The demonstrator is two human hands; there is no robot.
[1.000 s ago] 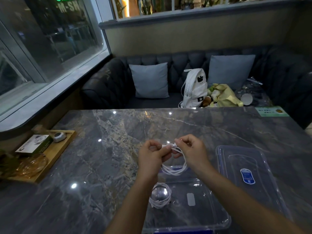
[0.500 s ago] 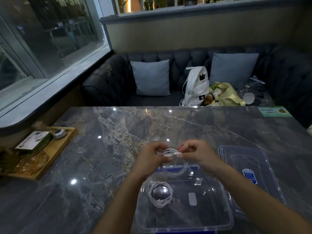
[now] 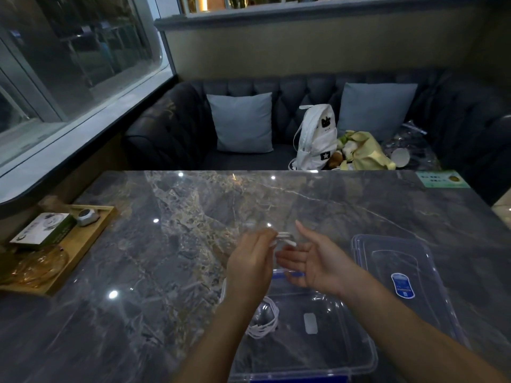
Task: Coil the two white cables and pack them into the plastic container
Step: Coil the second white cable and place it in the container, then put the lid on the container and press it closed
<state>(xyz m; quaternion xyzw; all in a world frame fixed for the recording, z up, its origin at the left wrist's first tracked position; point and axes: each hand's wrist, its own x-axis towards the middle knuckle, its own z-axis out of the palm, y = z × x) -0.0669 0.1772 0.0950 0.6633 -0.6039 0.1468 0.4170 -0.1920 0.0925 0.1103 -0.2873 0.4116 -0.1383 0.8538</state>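
One coil (image 3: 264,320) lies in the box (image 3: 326,355) under my left wrist. My left hand (image 3: 250,262) pinches the second cable (image 3: 284,236) at its fingertips, my right hand (image 3: 318,261) spread palm-up beside it; that cable is yet to go in

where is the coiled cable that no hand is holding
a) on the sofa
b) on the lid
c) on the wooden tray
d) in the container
d: the coil lies on the floor of the container, towards its left side, while the left hand holds the other cable above the table.
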